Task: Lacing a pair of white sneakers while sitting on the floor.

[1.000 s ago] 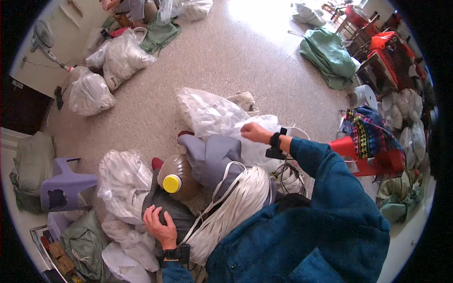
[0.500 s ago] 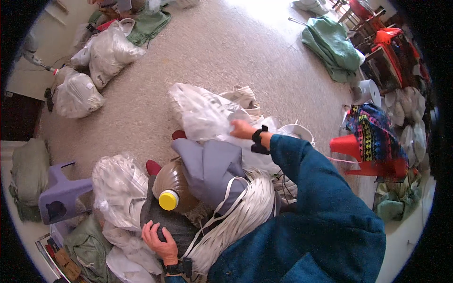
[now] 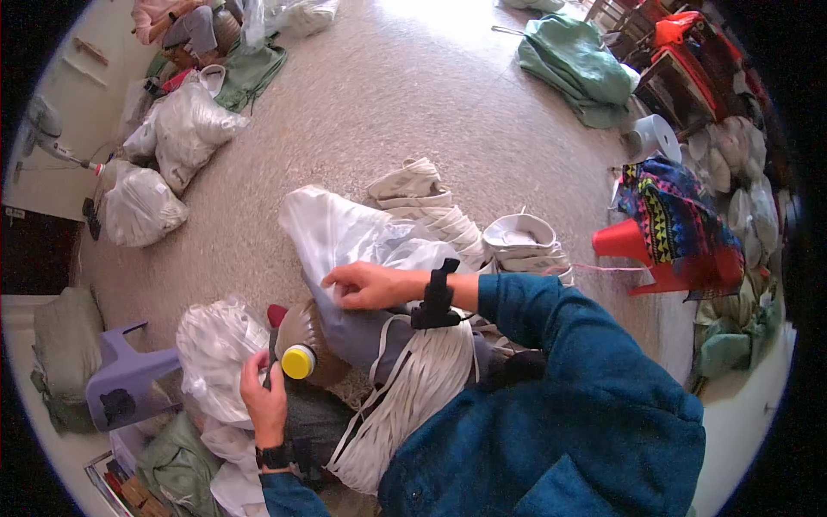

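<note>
My right hand (image 3: 369, 286) reaches across my lap with its fingers bent onto a clear plastic bag (image 3: 323, 220), pinching its near edge. Grey cloth (image 3: 366, 340) lies beneath that hand. My left hand (image 3: 264, 398) is raised beside a brown-tinted, ribbed plastic bottle (image 3: 320, 345) with a yellow cap (image 3: 298, 362); its thumb and fingers are apart. Just left of it sits a clear bag (image 3: 220, 345) of white strips. A bundle of flat white strips (image 3: 413, 392) hangs over my lap.
White woven pieces (image 3: 426, 207) and a round white woven basket (image 3: 521, 233) lie ahead. A purple stool (image 3: 129, 375) stands left, a red stool (image 3: 624, 244) under patterned cloth right. Stuffed bags (image 3: 189, 129) sit far left, where another person (image 3: 185, 30) is seated.
My right hand has drawn back toward my lap with the plastic bag, uncovering more of the woven pieces. My left hand has lifted from my thigh to beside the bottle.
</note>
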